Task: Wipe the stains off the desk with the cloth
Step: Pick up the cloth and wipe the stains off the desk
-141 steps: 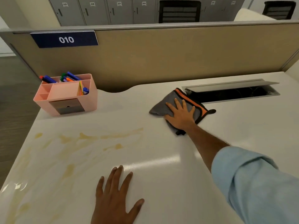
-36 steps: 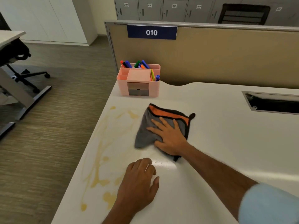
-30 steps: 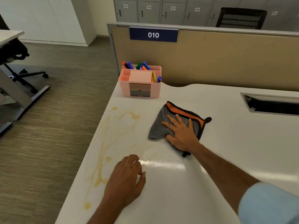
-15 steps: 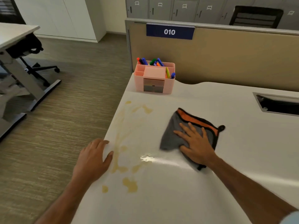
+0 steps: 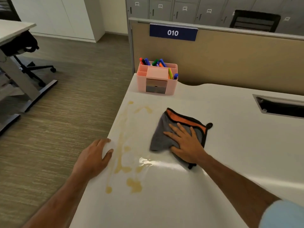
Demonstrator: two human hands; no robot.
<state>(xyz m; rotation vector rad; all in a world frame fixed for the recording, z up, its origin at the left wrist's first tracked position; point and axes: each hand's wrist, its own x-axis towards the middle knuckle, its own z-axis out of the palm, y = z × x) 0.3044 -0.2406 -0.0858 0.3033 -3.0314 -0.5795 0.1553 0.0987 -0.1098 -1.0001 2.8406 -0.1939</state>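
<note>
The grey cloth (image 5: 164, 137) with an orange and black border lies flat on the white desk (image 5: 230, 153). My right hand (image 5: 185, 143) presses down on its near right part, fingers spread. Yellow-brown stains (image 5: 120, 145) run in a streak along the desk's left side, with blobs (image 5: 134, 185) at the near end, all to the left of the cloth. My left hand (image 5: 93, 157) rests on the desk's left edge beside the streak and holds nothing.
A pink organizer (image 5: 157, 79) full of coloured pens stands at the far left corner. A tan partition (image 5: 230, 63) closes the back. A dark cable slot (image 5: 279, 107) opens at the far right. Floor and an office chair (image 5: 24, 51) lie to the left.
My right hand slid the cloth to the right, away from the stains near the organizer. My left hand moved from the desk top to the left edge.
</note>
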